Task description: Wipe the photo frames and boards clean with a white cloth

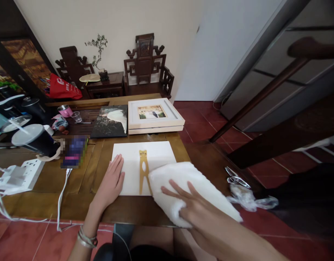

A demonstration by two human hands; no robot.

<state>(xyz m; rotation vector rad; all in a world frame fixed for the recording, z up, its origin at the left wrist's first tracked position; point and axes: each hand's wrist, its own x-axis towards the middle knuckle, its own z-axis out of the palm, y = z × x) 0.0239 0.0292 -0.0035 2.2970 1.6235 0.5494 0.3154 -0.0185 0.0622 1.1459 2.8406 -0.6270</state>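
A white canvas [134, 159] with a tall yellow cat figure [143, 170] painted on it lies flat on the wooden table [82, 188]. My left hand [111, 183] rests flat and open on the canvas's left edge, fingers stretched out. My right hand [188, 204] presses flat, fingers spread, on a fluffy white cloth [183, 185] that covers the canvas's right lower part.
Behind the canvas lie a dark photo print [111, 121] and stacked white frames [154, 116]. To the left are a phone [74, 150], power strip [25, 172] with cables, lidded cups [33, 136]. Scissors [234, 177] and crumpled plastic [245, 197] lie at right. Carved chairs stand by the wall.
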